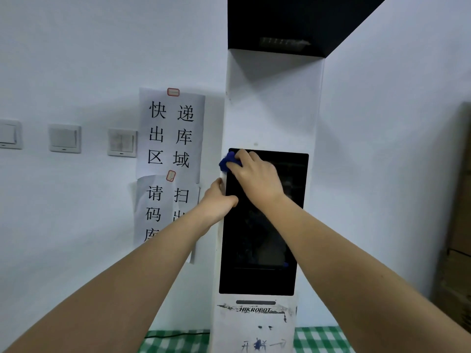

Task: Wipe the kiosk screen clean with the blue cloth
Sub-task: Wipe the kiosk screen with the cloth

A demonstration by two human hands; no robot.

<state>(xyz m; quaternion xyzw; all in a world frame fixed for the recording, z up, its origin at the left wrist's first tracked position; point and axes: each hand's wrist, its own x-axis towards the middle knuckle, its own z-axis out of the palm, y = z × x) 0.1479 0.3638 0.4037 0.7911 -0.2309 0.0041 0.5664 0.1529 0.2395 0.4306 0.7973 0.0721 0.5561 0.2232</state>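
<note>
Right hand (254,174) is pressing the blue cloth (229,161) against the top left corner of the dark kiosk screen (262,238), fingers curled over the bunched cloth. Left hand (216,200) is gripping the white kiosk (270,103) at its left edge, thumb lying on the screen; its fingers appear wrapped behind, hidden.

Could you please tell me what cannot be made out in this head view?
- blue cloth: mostly hidden under the right hand.
- left hand fingers: hidden behind the kiosk edge.
- lower paper notice: characters covered by the left forearm.
- kiosk screen: dark, smudges indistinct.
</note>
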